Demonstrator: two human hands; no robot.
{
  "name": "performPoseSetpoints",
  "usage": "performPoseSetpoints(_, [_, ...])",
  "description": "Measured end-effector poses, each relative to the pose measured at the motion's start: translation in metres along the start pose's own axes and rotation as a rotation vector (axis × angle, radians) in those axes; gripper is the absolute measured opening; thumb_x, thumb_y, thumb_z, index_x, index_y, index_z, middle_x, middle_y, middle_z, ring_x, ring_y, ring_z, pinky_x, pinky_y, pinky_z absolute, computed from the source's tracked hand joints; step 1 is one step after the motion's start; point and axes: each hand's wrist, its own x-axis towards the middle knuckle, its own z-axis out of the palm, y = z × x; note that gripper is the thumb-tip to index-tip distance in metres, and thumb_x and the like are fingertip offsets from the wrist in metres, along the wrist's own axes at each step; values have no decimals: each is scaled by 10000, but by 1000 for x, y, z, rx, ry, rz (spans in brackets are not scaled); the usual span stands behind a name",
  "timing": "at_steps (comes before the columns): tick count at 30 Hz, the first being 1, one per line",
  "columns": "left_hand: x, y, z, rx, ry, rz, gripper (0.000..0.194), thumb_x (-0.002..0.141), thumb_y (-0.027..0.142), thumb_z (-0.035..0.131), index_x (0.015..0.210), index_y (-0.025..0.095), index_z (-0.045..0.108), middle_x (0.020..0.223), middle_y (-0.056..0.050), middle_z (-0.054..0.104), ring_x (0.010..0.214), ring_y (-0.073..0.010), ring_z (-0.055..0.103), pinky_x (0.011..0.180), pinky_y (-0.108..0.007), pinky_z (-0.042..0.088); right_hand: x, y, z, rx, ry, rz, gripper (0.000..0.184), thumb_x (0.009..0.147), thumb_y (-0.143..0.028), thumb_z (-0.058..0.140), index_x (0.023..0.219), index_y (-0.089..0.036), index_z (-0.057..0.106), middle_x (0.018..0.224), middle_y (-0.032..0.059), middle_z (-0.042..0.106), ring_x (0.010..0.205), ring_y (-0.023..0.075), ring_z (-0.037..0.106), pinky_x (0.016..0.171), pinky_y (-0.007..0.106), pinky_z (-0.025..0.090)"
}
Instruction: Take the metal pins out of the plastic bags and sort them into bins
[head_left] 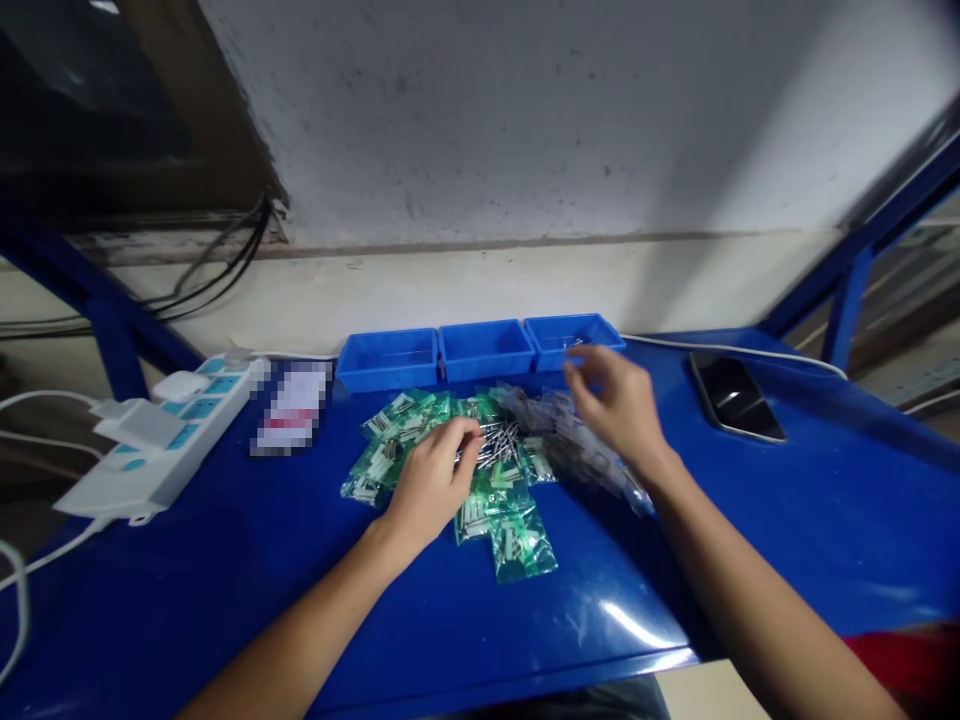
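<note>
My left hand (439, 472) is closed in a pinch at the left side of a loose pile of thin metal screws (499, 445); whatever lies between its fingertips is hidden. Small green plastic packets (525, 545) with metal and pale pieces inside lie around and under the screws. My right hand (619, 405) is raised in front of the right blue bin (611, 335), its fingers curled and thumb close to the forefinger. Blur hides what they hold. Below that hand, a heap of clear packets (589, 450) rests beside the green ones.
Two more blue bins, the middle one (487, 360) and the left one (386, 378), stand against the wall. A white power strip (161, 460) with plugs and a blurred-out flat item (292, 410) lie left. A phone (735, 397) lies right on the blue table (300, 590).
</note>
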Motion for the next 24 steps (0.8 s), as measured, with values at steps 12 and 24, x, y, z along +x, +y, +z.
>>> performPoseSetpoints(12, [1, -9, 1, -107, 66, 30, 82, 906, 208, 459, 911, 198, 540, 805, -12, 624, 741, -146, 610, 677, -283, 489, -36, -47, 27, 162, -374, -398, 214, 926, -219, 377, 900, -160, 581, 768, 55, 586, 696, 155, 531, 624, 295, 415])
performPoseSetpoints(24, [4, -6, -10, -88, 157, 77, 96, 878, 210, 504, 953, 198, 563, 841, -33, 609, 766, -159, 590, 707, -312, 488, -36, -44, 28, 189, -292, -290, 207, 921, -265, 403, 860, -155, 567, 732, 46, 574, 641, 142, 514, 588, 281, 404])
